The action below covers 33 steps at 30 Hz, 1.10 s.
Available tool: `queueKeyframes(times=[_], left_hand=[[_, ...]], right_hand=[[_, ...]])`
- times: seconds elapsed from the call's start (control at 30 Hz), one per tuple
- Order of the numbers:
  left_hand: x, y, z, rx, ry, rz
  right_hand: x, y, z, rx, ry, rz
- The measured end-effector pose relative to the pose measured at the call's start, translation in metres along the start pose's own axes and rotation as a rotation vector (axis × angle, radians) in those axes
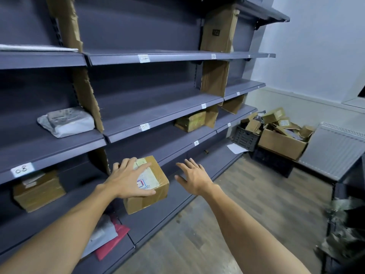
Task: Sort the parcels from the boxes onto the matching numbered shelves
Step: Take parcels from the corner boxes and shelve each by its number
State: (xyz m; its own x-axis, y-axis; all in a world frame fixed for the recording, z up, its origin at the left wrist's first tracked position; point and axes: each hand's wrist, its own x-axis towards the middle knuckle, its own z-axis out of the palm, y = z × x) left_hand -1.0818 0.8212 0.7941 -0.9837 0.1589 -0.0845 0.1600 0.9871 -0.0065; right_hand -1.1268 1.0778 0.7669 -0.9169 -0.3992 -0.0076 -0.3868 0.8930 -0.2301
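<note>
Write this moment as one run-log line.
left hand: spread on top of labelled cardboard parcel at shelf front | right hand: open, holding nothing | unsorted parcels: in cardboard box

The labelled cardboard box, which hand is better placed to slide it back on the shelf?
Probably the left hand: it rests on the cardboard box, fingers spread over its top. The right hand hangs open beside it, touching nothing.

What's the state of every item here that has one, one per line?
left grip: fingers spread, resting on labelled parcel.
right grip: open, touching nothing.
labelled parcel: taped shut, under left grip.
white bag: lying on shelf 08.
corner carton: open, heaped with parcels.
</note>
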Motion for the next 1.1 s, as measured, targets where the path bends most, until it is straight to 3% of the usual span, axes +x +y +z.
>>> queueKeyframes(times=[0.27,0.53,1.1], left_hand=[[0.063,0.035,0.015,0.003,0.011,-0.085],[0.102,0.046,0.043,0.029,0.016,-0.161],[0.222,-0.057,0.094,-0.155,-0.005,-0.353]], right_hand=[[0.051,0.078,0.002,0.043,-0.038,-0.045],[0.091,0.112,0.024,0.063,-0.114,-0.121],[0.262,0.115,0.064,-0.015,-0.266,-0.238]])
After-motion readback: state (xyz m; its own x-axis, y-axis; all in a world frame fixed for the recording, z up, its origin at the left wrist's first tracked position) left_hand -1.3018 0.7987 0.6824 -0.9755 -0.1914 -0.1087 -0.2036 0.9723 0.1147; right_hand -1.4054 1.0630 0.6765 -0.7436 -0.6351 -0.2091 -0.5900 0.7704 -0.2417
